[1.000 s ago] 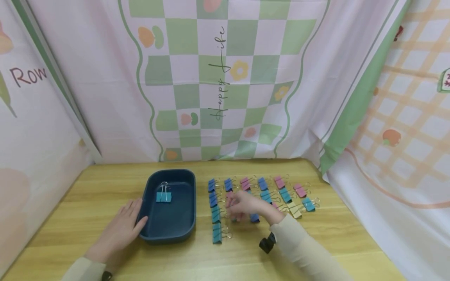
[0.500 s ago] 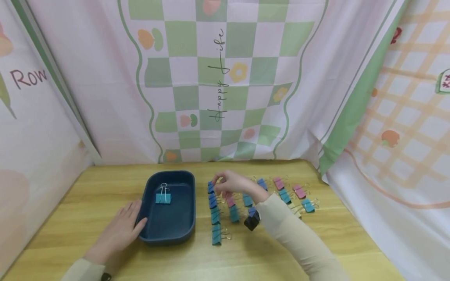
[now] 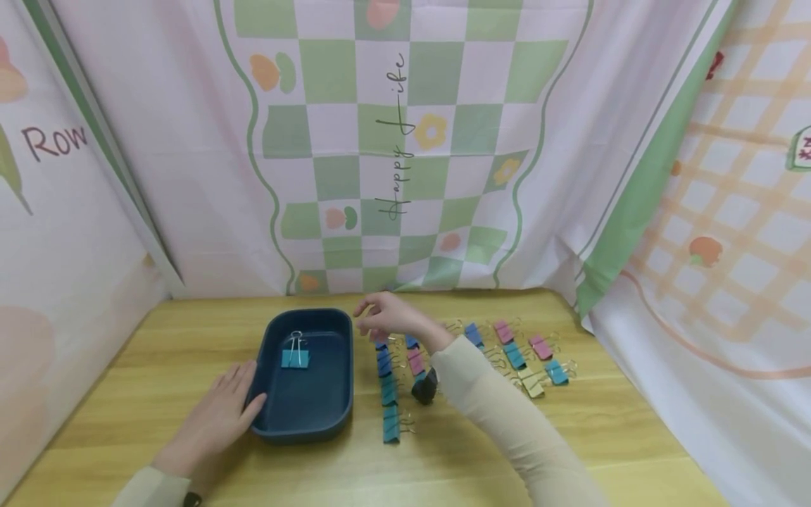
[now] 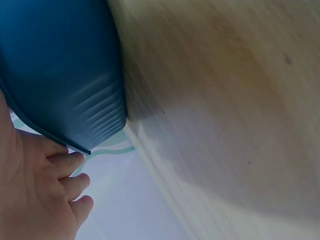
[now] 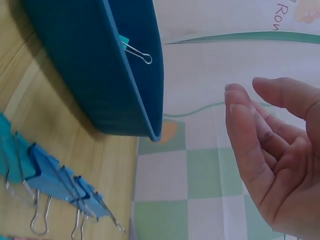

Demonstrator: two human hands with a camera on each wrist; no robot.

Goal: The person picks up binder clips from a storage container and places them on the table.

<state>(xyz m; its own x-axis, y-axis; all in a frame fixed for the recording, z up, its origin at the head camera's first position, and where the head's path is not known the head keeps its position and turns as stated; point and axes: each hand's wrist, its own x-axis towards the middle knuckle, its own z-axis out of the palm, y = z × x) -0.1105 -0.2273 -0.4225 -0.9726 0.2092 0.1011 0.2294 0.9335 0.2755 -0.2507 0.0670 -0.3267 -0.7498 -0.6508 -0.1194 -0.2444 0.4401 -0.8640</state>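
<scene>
A dark blue tray point(image 3: 317, 401) stands on the table, and one teal binder clip point(image 3: 295, 359) lies inside it. My left hand point(image 3: 215, 412) rests with straight fingers along the tray's left side; the left wrist view shows its fingers at the rim. My right hand point(image 3: 389, 317) hovers near the tray's back right corner, over the far end of a column of blue and teal binder clips point(image 3: 384, 363). In the right wrist view a gap shows between its thumb point(image 5: 282, 92) and bent index finger, with nothing held there.
More binder clips in pink, blue, teal and yellow lie in rows to the right, such as a yellow clip point(image 3: 531, 380) and a pink clip point(image 3: 541, 345); my right forearm covers some. Patterned curtains point(image 3: 443, 176) hang behind the wooden table point(image 3: 317, 472).
My right hand has moved from among the clips leftward and back, rising toward the tray's far right corner. My left hand, the tray and the clip in it have stayed put.
</scene>
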